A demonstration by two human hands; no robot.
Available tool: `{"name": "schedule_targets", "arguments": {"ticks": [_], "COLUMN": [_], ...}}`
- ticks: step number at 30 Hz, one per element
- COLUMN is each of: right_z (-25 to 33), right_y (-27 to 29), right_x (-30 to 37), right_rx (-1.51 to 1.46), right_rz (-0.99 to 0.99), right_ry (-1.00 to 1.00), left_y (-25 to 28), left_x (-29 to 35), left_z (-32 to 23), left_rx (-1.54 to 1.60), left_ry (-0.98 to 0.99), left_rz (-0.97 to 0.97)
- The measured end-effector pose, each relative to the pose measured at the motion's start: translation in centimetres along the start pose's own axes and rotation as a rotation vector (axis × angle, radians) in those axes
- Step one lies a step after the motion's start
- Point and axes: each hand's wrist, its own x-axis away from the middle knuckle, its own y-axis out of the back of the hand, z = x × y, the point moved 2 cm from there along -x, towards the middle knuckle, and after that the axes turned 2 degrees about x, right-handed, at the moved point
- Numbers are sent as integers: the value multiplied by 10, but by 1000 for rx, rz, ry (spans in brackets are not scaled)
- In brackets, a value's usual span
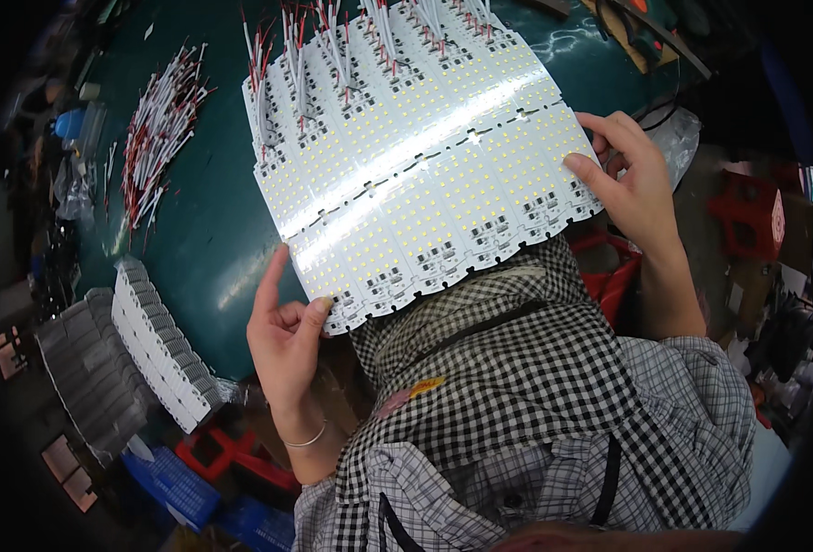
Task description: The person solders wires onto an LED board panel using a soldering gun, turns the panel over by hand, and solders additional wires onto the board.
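Note:
Between my two hands is a large white LED circuit board panel [443, 198], dotted with rows of small yellow LEDs and dark components. My left hand [282, 336] grips its near left corner, thumb on top and fingers at the edge. On the opposite side my right hand [629, 179] pinches the right edge, thumb on the face and some fingers hidden beneath. Red and white wires [342, 69] rise in bunches from the far part of the panel. Its near edge is notched and sits over my checkered apron [517, 359]. Bright glare crosses the middle.
A heap of cut red and white wires [160, 133] lies on the dark green table [209, 230]. Stacked white boards [163, 345] stand at the lower left, beside grey stacked pieces [94, 373]. Blue crates [172, 483] and red stools [742, 216] are below. Tools [659, 37] lie far right.

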Motion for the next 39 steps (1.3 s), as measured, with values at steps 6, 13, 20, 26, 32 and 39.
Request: {"name": "schedule_targets", "arguments": {"ticks": [6,13,20,26,32,39], "right_z": [1,-5,-18,-22,-12,-13], "right_y": [-3,-4,1,7,12,23], "right_x": [2,2,2,1,7,-1], "right_rx": [53,-19,-178,-361,-396,-147], "right_rz": [-56,-124,35,-69,141,84], "right_ry": [39,-59,-277,-205,-437,-233], "left_y": [9,1,3,4,2,3], "left_x": [3,5,5,-8,-10,-26], "left_z": [9,8,5,3,14,-8], "left_rx": [152,192,269,293,313,241], "left_ry": [-22,-16,-115,-181,-159,-232], "left_rz": [33,19,-4,51,34,63]}}
